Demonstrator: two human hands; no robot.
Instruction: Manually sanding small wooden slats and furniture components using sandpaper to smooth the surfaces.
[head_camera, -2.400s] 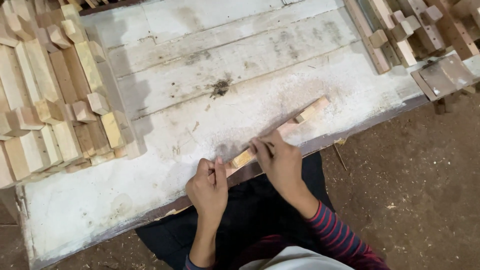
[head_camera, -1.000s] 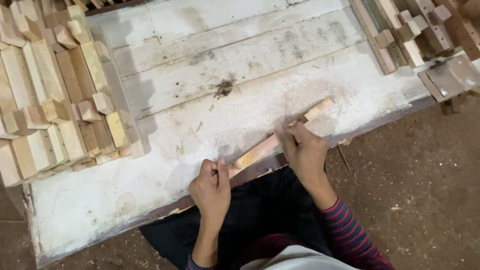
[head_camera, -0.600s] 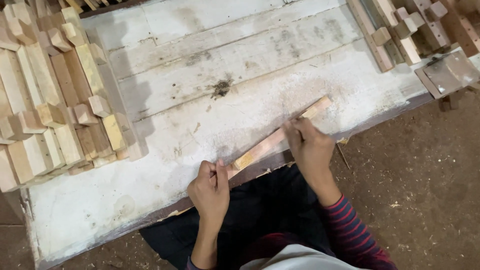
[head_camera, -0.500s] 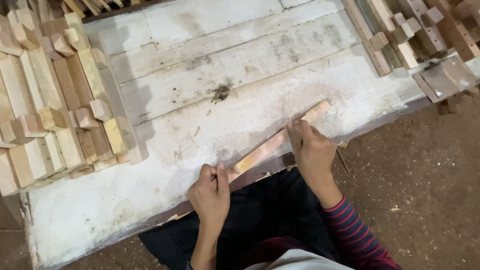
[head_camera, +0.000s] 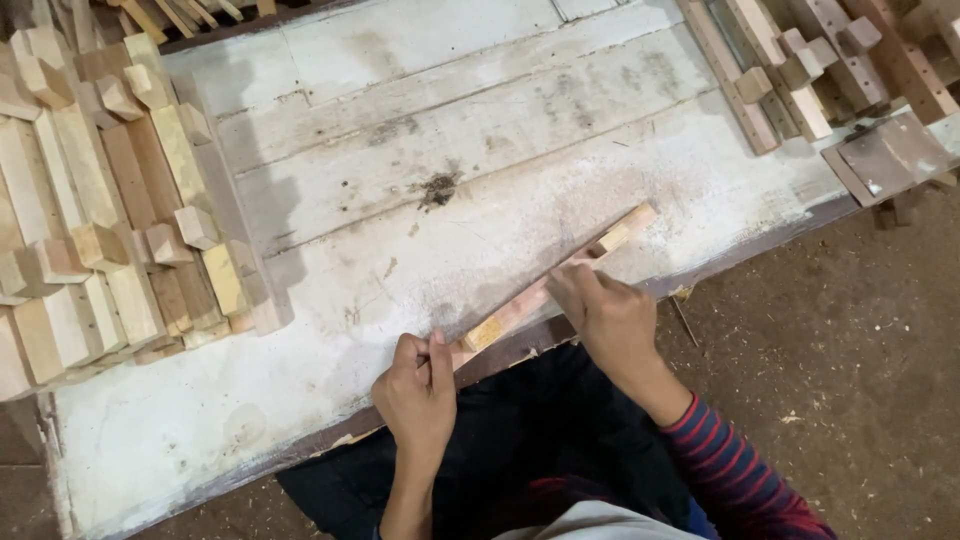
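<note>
A long, narrow wooden strip (head_camera: 525, 305) lies slanted near the front edge of a dusty white-coated wooden workbench (head_camera: 420, 170). My left hand (head_camera: 418, 392) pinches the strip's near end against the bench. My right hand (head_camera: 608, 315) is closed over the strip past its middle, fingers pressed on top; whether it holds something small under the fingers is hidden. The strip's far end (head_camera: 630, 225) shows a pale notch and rests on the bench.
A large stack of pale wooden blocks and strips (head_camera: 110, 200) fills the bench's left side. More wooden pieces and drilled slats (head_camera: 810, 70) lie at the back right, with a flat brown plate (head_camera: 885, 155). The floor (head_camera: 850, 350) is sawdust-covered dirt.
My right hand slid along the strip toward its far end, then came back a little toward the middle. The left hand stayed on the near end; the strip stayed in place.
</note>
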